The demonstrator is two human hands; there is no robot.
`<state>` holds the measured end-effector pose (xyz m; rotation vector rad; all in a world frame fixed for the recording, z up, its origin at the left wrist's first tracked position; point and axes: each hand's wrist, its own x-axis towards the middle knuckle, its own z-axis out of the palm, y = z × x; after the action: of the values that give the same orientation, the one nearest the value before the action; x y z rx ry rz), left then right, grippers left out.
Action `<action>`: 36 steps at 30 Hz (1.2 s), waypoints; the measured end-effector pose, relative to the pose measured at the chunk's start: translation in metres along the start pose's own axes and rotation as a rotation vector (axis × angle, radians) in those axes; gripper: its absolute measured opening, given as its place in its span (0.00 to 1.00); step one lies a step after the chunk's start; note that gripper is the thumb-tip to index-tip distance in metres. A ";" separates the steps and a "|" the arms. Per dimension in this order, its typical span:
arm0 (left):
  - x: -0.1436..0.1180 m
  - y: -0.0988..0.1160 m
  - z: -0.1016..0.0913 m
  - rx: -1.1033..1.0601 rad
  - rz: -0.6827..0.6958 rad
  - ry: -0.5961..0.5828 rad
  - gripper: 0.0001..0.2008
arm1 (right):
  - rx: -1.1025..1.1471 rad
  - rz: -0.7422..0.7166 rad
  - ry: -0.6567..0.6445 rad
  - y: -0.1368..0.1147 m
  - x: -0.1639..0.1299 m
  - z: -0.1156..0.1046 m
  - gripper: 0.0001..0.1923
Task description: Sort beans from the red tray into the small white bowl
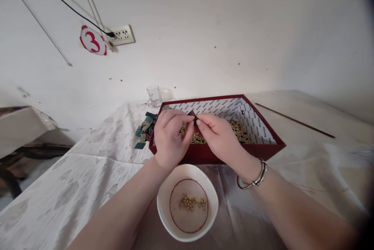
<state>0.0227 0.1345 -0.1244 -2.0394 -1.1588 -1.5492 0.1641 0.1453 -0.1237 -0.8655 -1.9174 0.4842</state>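
My left hand [174, 135] and my right hand [217, 135] meet above the front of a dark red box [216, 153]. Their fingertips pinch a small dark brown piece of sandpaper [192, 114] between them. Whether a bead sits inside the pinch is hidden by the fingers. Many yellowish-brown beads [239, 132] cover the bottom of the box. Below my wrists stands a white bowl [165, 199] with a red ring inside, and a small cluster of beads [189, 202] lies at its bottom.
Left of the box lies a heap of green and beige sandpaper pieces [145, 126]. A clear glass mug [154, 96] stands behind it by the wall. A thin brown stick [295, 120] lies at the right. A patterned pale cloth [96, 168] covers the table.
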 end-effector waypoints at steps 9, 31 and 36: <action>0.002 -0.003 0.001 -0.050 -0.068 -0.014 0.05 | 0.004 -0.005 -0.015 -0.001 0.000 0.000 0.11; 0.001 -0.001 -0.002 0.004 0.007 -0.011 0.04 | 0.029 -0.030 -0.016 -0.002 0.000 -0.001 0.11; 0.000 -0.001 -0.002 0.032 0.012 0.002 0.04 | 0.028 -0.026 -0.022 -0.002 0.000 -0.001 0.12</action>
<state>0.0208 0.1337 -0.1235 -2.0199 -1.1613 -1.5175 0.1640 0.1439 -0.1220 -0.8187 -1.9352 0.5060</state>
